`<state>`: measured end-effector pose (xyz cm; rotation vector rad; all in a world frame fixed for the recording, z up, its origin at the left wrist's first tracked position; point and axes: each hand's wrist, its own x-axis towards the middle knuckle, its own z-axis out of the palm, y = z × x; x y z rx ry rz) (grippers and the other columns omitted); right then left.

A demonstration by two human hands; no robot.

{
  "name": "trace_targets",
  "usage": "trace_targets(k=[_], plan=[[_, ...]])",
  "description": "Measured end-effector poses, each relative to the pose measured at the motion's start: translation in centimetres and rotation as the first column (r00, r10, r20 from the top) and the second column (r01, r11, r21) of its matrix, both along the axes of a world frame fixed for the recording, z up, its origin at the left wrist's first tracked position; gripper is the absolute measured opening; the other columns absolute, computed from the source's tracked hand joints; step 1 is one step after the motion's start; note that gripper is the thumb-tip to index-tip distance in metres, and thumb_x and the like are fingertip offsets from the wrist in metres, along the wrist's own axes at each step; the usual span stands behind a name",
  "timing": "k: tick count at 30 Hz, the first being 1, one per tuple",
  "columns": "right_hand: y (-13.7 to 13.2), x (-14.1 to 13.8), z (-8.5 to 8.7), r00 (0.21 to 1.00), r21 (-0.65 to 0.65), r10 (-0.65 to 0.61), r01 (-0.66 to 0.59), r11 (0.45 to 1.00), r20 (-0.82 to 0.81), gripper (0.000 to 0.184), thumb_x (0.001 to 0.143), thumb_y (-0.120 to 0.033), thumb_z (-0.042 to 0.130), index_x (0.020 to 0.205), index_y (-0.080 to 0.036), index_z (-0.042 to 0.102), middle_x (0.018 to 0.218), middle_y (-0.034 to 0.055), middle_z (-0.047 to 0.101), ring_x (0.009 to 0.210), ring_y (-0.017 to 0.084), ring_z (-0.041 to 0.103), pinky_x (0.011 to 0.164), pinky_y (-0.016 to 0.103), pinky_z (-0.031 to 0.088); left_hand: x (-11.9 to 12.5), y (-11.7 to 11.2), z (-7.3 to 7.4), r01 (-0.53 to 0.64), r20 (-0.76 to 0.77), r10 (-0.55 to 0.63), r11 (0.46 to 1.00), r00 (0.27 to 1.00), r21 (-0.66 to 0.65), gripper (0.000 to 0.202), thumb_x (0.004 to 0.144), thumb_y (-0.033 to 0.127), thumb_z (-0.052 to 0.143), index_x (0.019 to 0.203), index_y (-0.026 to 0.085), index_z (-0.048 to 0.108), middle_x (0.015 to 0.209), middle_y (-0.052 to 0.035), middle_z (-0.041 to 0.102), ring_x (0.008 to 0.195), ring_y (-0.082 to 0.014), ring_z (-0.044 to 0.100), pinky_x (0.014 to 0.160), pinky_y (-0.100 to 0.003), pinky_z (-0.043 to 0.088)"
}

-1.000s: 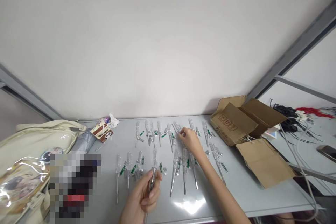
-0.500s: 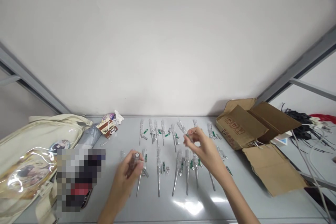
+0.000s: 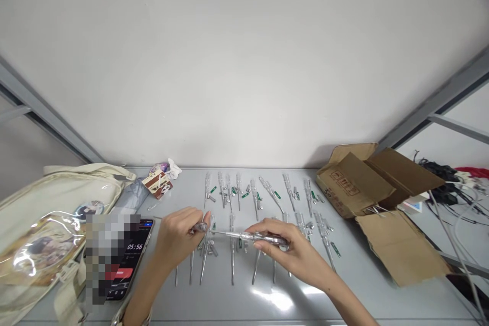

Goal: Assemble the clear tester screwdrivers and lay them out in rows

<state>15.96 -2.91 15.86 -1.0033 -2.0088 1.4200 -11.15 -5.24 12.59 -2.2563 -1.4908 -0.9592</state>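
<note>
The left hand (image 3: 179, 238) and the right hand (image 3: 294, 253) each pinch one end of a clear plastic tester screwdriver with a slim steel shaft (image 3: 252, 236), held level above rows of matching clear screwdrivers (image 3: 239, 191) on the pale grey surface (image 3: 362, 295).

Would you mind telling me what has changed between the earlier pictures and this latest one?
The left hand and right hand have come together above the grey table, and both fingers now hold one clear plastic voltage-tester screwdriver lengthwise between them. The open cardboard box and cream canvas tote bag stayed as they were.
</note>
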Motion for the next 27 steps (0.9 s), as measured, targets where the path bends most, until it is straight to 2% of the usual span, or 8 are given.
trace_targets(k=[4, 8, 13, 18, 23, 25, 27], plan=[[-0.2, -0.1, -0.2, 1.000, 0.011, -0.012, 0.012, 1.000, 0.006, 0.025, 0.092, -0.044, 0.060, 0.110, -0.030, 0.072, 0.095, 0.0016, 0.070, 0.079, 0.015, 0.059, 0.067, 0.027, 0.044, 0.3, 0.1, -0.1, 0.009, 0.006, -0.008, 1.000, 1.000, -0.027, 0.040, 0.089, 0.018, 0.057, 0.058, 0.019, 0.032, 0.054, 0.0071, 0.030, 0.050, -0.0087, 0.028, 0.051, -0.025, 0.022], [-0.2, -0.1, -0.6, 0.999, -0.002, -0.028, 0.028, 1.000, 0.021, 0.026, 0.092, -0.045, 0.059, 0.110, -0.030, 0.072, 0.096, 0.0018, 0.071, 0.080, 0.016, 0.060, 0.070, 0.028, 0.046, 0.8, 0.1, -0.8, -0.001, -0.001, 0.001, 0.997, 1.000, -0.074, 0.039, 0.090, 0.020, 0.055, 0.057, 0.019, 0.035, 0.053, 0.0066, 0.033, 0.050, -0.0091, 0.030, 0.052, -0.025, 0.023], [-0.2, 0.1, -1.6, 0.998, -0.075, -0.057, 0.057, 0.996, 0.006, 0.027, 0.091, -0.046, 0.059, 0.107, -0.030, 0.074, 0.097, 0.0027, 0.073, 0.086, 0.019, 0.063, 0.075, 0.031, 0.048, 1.2, -0.1, -1.4, -0.045, -0.034, 0.040, 0.987, 0.999, -0.151, 0.039, 0.092, 0.022, 0.051, 0.055, 0.019, 0.037, 0.052, 0.0058, 0.036, 0.050, -0.0094, 0.032, 0.053, -0.026, 0.024], [-0.5, -0.1, -2.5, 0.997, -0.169, -0.074, 0.074, 0.983, 0.004, 0.036, 0.090, -0.053, 0.057, 0.104, -0.025, 0.076, 0.079, 0.0034, 0.070, 0.070, 0.017, 0.060, 0.065, 0.029, 0.048, 1.4, -0.2, -1.6, -0.078, -0.084, 0.066, 0.986, 0.994, -0.149, 0.041, 0.093, 0.024, 0.050, 0.054, 0.018, 0.039, 0.051, 0.0050, 0.038, 0.049, -0.0094, 0.033, 0.052, -0.026, 0.023], [-0.5, -0.1, -2.6, 0.999, -0.187, -0.051, 0.050, 0.981, -0.001, 0.041, 0.093, -0.055, 0.052, 0.095, -0.022, 0.077, 0.069, 0.0014, 0.063, 0.066, 0.015, 0.055, 0.063, 0.027, 0.044, 1.6, -0.1, -1.9, -0.108, -0.162, 0.091, 0.989, 0.983, -0.098, 0.040, 0.093, 0.023, 0.049, 0.054, 0.018, 0.043, 0.050, 0.0033, 0.043, 0.049, -0.0099, 0.037, 0.053, -0.027, 0.022], [-0.3, -0.1, -2.5, 1.000, -0.229, -0.015, 0.015, 0.973, 0.003, 0.044, 0.093, -0.056, 0.050, 0.096, -0.021, 0.077, 0.065, 0.0008, 0.060, 0.063, 0.014, 0.053, 0.059, 0.026, 0.042, 1.5, 0.0, -2.2, -0.109, -0.190, 0.089, 0.989, 0.978, -0.096, 0.040, 0.094, 0.022, 0.048, 0.054, 0.018, 0.045, 0.049, 0.0025, 0.045, 0.049, -0.0102, 0.038, 0.053, -0.028, 0.021], [-0.2, -0.1, -2.4, 1.000, -0.232, 0.009, -0.007, 0.973, 0.010, 0.043, 0.094, -0.055, 0.050, 0.099, -0.022, 0.077, 0.067, 0.0013, 0.062, 0.067, 0.016, 0.056, 0.061, 0.026, 0.044, 1.4, 0.1, -2.7, -0.104, -0.214, 0.075, 0.987, 0.974, -0.126, 0.040, 0.095, 0.021, 0.045, 0.055, 0.018, 0.047, 0.049, 0.0016, 0.047, 0.048, -0.0104, 0.040, 0.053, -0.028, 0.020]])
